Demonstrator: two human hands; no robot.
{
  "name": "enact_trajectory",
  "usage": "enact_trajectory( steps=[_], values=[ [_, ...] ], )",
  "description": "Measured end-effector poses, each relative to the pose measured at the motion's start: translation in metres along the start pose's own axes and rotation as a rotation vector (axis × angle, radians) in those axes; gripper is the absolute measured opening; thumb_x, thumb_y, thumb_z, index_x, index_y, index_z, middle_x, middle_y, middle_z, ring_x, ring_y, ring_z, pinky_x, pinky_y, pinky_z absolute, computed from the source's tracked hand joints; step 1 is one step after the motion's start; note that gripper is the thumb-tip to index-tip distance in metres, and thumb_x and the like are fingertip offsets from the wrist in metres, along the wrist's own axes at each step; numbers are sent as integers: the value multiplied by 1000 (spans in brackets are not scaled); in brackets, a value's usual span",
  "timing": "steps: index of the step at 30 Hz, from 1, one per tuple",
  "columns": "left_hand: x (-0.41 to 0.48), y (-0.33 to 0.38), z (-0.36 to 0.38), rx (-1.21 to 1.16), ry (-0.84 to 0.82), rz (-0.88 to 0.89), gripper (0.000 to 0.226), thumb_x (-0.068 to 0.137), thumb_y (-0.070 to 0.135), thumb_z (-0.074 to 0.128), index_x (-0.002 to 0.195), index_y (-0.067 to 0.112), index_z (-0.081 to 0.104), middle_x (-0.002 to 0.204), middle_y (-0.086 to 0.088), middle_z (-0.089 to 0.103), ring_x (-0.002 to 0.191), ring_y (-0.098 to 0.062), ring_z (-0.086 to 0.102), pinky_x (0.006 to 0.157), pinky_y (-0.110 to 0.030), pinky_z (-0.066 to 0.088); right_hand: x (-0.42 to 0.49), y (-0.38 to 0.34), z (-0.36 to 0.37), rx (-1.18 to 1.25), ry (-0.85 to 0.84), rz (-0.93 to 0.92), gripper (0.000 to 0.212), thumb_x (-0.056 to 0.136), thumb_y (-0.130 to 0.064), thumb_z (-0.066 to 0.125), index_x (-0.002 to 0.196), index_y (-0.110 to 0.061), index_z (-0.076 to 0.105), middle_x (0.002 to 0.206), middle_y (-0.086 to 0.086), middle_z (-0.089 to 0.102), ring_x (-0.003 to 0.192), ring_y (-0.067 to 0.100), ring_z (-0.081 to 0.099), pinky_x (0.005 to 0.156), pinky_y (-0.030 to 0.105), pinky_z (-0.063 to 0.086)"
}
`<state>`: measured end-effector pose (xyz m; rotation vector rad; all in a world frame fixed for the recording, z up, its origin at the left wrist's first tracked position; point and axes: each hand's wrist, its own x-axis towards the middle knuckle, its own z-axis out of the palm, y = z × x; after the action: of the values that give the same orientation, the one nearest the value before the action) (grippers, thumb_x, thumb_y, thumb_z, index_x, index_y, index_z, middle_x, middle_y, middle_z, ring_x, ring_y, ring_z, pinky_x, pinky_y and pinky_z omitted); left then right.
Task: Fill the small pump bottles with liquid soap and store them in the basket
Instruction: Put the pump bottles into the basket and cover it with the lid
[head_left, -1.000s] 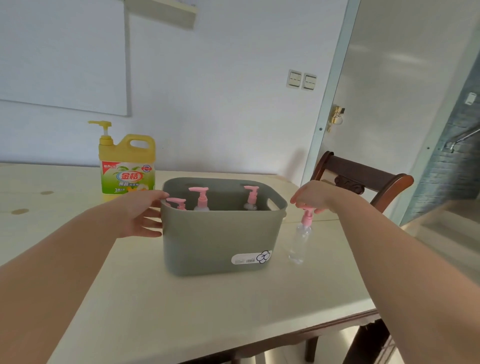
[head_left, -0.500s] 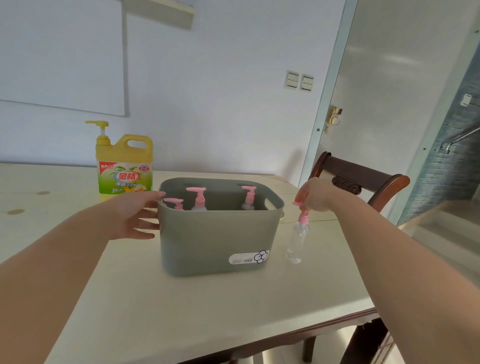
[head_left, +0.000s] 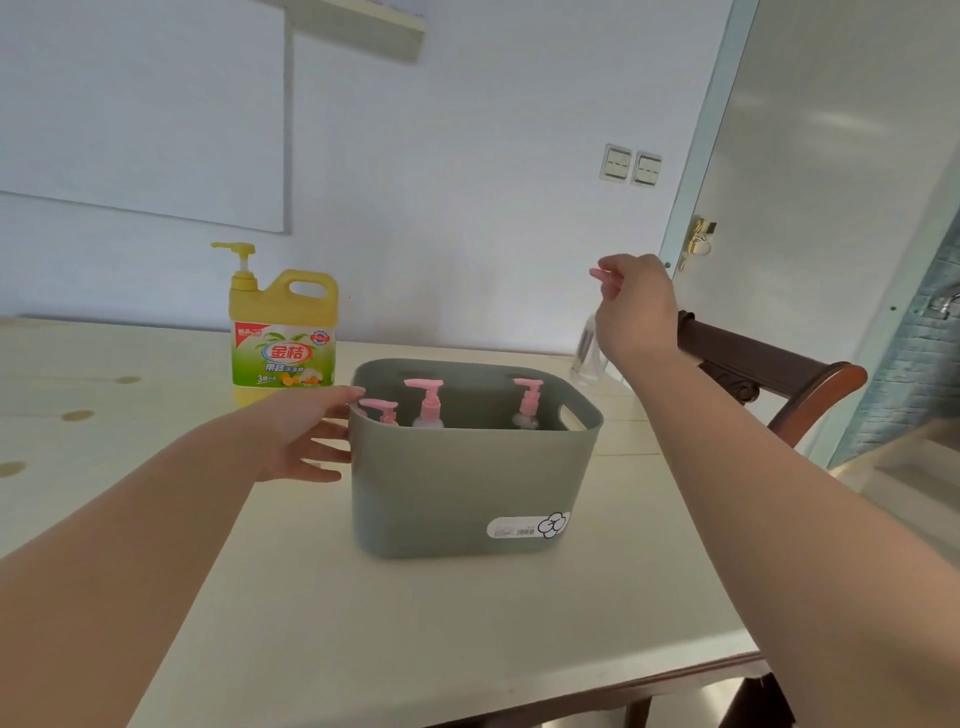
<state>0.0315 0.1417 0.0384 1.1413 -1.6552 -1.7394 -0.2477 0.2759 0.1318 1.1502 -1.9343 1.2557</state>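
I see the clear pump bottle (head_left: 587, 353) hanging upright in the air, the right hand (head_left: 636, 306) pinching its pink pump (fingers curled round it), beyond the far right corner of the grey-green basket (head_left: 467, 483). The basket holds three pink-topped bottles (head_left: 427, 402). The left hand (head_left: 301, 436) rests straight-fingered against the basket's left wall. One yellow soap jug (head_left: 283, 332) stands behind on the table (head_left: 415, 649).

Two bare arms stretch forward.
Left hand (head_left: 304, 434) is low, fingers straight and spread. Right hand (head_left: 636, 306) is up high, fingers curled, pinching the pump bottle (head_left: 587, 358) by its top.
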Motion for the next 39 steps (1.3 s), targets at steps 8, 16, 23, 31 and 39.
enact_trajectory(
  steps=[8, 16, 23, 31, 39],
  values=[
    [0, 0, 1, -5, 3, -1, 26, 86, 38, 63, 94, 13, 62, 103, -11, 67, 95, -31, 65, 90, -48, 50, -21, -28, 24, 219, -57, 24, 32, 86, 8, 41, 97, -15, 61, 103, 10, 64, 94, 20, 62, 83, 20, 45],
    [1, 0, 0, 3, 10, -8, 27, 86, 38, 63, 96, 13, 62, 105, -11, 67, 96, -32, 65, 89, -48, 51, -41, -34, 59, 223, -369, 105, 32, 84, 6, 40, 90, -17, 61, 88, 7, 68, 72, 17, 64, 57, 20, 43],
    [2, 0, 0, 6, 7, -6, 26, 87, 39, 62, 93, 14, 63, 102, -10, 68, 95, -31, 66, 88, -47, 51, -47, -34, 81, 5, -680, 115, 30, 84, 6, 48, 94, -14, 67, 92, 6, 72, 85, 19, 65, 69, 25, 50],
    [3, -1, -2, 5, 1, -3, 26, 86, 40, 62, 94, 14, 64, 104, -10, 68, 95, -30, 66, 86, -46, 52, -46, -31, 98, -126, -833, 69, 16, 88, -6, 66, 85, -22, 65, 78, -3, 67, 76, 15, 59, 65, 23, 40],
    [3, -1, 0, -1, 10, -4, 28, 86, 40, 63, 95, 14, 64, 105, -10, 68, 94, -30, 66, 86, -46, 52, -47, -35, 87, -136, -910, 18, 24, 90, 0, 54, 96, -13, 73, 86, 4, 67, 73, 21, 50, 56, 22, 37]
  ],
)
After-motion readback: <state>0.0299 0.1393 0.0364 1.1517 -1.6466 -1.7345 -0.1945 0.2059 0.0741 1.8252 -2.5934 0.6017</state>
